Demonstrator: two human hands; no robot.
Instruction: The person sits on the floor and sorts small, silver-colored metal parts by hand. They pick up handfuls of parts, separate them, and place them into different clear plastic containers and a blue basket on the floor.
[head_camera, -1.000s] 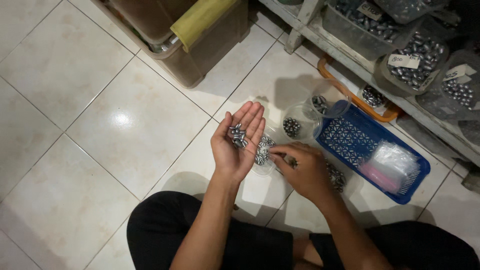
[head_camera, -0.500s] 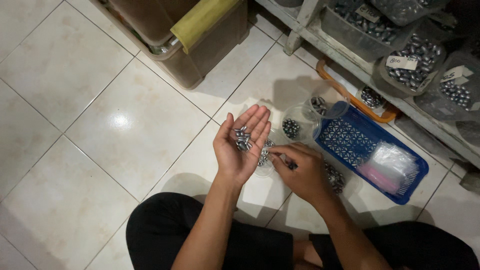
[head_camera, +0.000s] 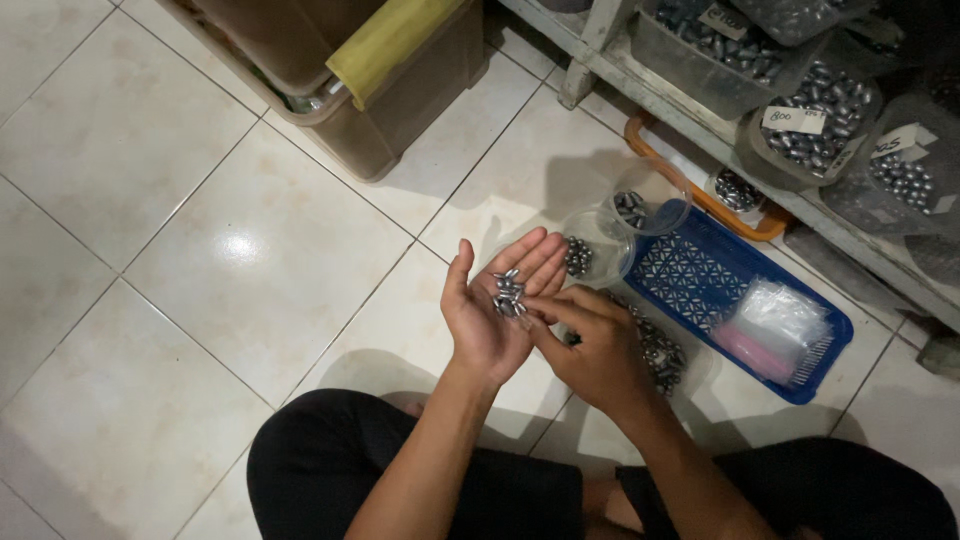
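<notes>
My left hand (head_camera: 495, 305) is palm up over the tiled floor, cupping several small grey oval metal weights (head_camera: 508, 293). My right hand (head_camera: 592, 345) sits just right of it, its fingertips reaching into the left palm at the edge of the little pile. Whether they pinch a weight is hidden. A loose heap of the same weights (head_camera: 660, 352) lies on the floor under and right of my right hand. Two clear plastic cups, one (head_camera: 590, 252) and another (head_camera: 640, 205), each holding some weights, stand just beyond my hands.
A blue perforated plastic tray (head_camera: 700, 275) with small clear bags (head_camera: 790, 315) lies to the right. A shelf at top right carries tubs of weights (head_camera: 820, 115) with paper labels. A brown bin (head_camera: 400, 110) with a yellow cloth stands at the top. My crossed legs fill the bottom.
My left hand has shifted right and slightly down with its weights. My right hand has risen from the floor heap, and its fingertips have come onto the left palm.
</notes>
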